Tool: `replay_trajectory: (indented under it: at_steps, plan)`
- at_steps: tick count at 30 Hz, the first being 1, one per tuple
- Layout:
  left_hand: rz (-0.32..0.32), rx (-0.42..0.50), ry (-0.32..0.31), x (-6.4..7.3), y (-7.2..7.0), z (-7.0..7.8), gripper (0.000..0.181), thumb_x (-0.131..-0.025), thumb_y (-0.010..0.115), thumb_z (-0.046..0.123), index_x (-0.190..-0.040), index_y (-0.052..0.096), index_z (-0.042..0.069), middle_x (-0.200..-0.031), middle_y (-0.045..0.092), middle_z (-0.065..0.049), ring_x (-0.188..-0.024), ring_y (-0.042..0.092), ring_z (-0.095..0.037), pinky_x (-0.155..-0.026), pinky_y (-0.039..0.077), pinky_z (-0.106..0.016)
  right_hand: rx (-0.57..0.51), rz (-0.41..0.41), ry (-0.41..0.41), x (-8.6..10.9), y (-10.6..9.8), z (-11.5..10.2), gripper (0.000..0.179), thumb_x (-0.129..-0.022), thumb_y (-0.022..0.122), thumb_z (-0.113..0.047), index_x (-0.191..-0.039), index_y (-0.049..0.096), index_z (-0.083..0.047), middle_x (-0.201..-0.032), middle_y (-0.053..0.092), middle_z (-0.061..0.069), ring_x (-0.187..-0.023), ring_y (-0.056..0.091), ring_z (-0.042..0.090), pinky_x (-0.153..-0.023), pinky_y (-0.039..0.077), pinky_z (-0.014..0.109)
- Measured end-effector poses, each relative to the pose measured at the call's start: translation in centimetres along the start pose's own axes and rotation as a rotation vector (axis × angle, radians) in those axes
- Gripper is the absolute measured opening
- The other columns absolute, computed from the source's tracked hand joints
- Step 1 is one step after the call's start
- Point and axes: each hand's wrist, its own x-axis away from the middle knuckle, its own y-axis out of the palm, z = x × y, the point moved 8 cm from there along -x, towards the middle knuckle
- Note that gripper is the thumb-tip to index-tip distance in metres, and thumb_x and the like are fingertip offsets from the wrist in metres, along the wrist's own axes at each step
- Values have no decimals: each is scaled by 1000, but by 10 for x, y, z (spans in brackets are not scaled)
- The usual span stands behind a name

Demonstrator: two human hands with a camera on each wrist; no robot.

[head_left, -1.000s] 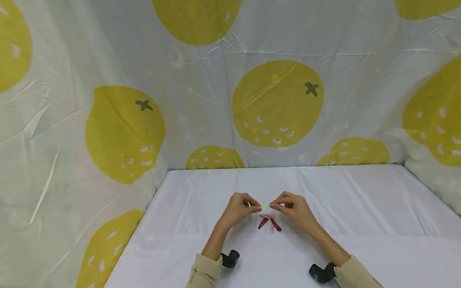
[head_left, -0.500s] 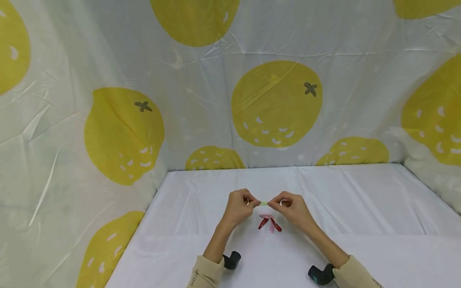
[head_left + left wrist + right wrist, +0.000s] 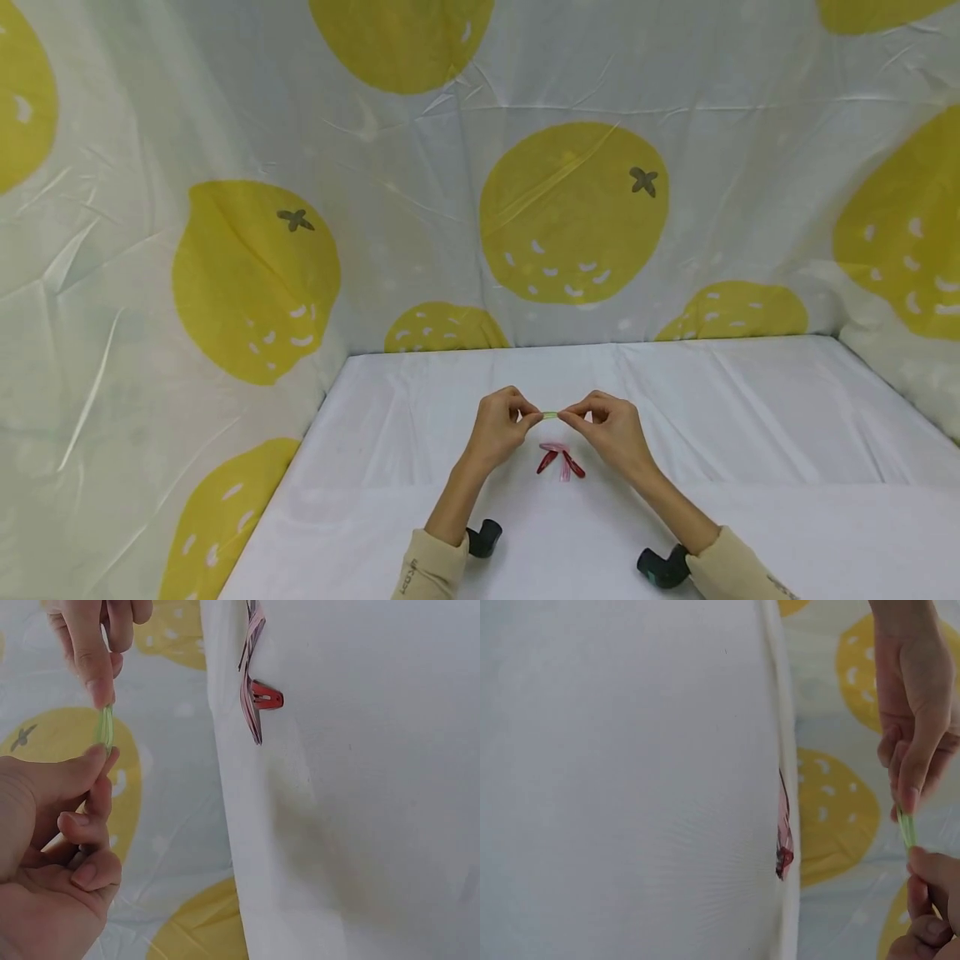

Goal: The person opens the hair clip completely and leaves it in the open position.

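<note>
Between my two hands a small light-green strip [image 3: 550, 414] is stretched out level above the table; fine lines run along it in the left wrist view. Thumb and fingertips of my left hand [image 3: 498, 425] pinch one end, and those of my right hand [image 3: 609, 427] pinch the other. Both ends are covered by the fingers. Below the hands, on the white cloth, lie two red snap hair clips [image 3: 547, 462] set apart in a V. A pink striped piece [image 3: 553, 447] lies crosswise at their top, and another pink striped piece [image 3: 566, 471] points toward me between them.
A white-clothed table [image 3: 787, 417] spreads out under the arms. Behind it and at its sides hangs a curtain [image 3: 420, 208] printed with big yellow fruit. A black angled device [image 3: 484, 538] sits at the left wrist, and a similar device [image 3: 662, 567] at the right.
Both hands have lifted slightly away from the clips, carrying the green strip. It looked like a thin slanted line earlier and now shows wider and level. The clips lie as before.
</note>
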Motion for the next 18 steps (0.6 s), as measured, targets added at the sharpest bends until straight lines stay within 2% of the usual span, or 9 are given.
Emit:
replay_trajectory:
  at_steps: [6, 10, 14, 18]
  plan:
    - [-17, -10, -3, -1, 1, -3, 4, -86, 80, -1, -82, 81, 0, -76, 66, -7, -63, 40, -1, -59, 35, -17, 9, 1, 20, -1, 0, 5, 6, -82, 88, -13, -82, 83, -15, -73, 71, -4, -57, 38, 4, -53, 32, 22]
    - [1, -4, -18, -3, 2, -6, 4, -86, 81, 1, -83, 81, -2, -76, 66, -7, -64, 41, -1, -59, 35, -16, 21, -16, 50, -3, 1, 12, 4, -83, 87, -15, -84, 83, -15, -72, 69, -3, -57, 39, 5, -53, 32, 22]
    - [46, 1, -53, -9, 4, -15, 4, -83, 85, 2, -81, 82, -1, -74, 67, -8, -64, 43, -3, -59, 36, -17, 53, -32, 123, -8, 4, 22, 8, -85, 86, -18, -88, 83, -12, -69, 59, -2, -62, 42, 7, -56, 34, 21]
    - [52, 14, -111, -22, 10, -28, 5, -82, 86, 4, -82, 83, 0, -73, 69, -11, -64, 47, -5, -58, 38, -18, 73, -49, 229, -16, 8, 38, 11, -87, 85, -19, -92, 83, -10, -68, 49, -1, -64, 40, 7, -57, 32, 22]
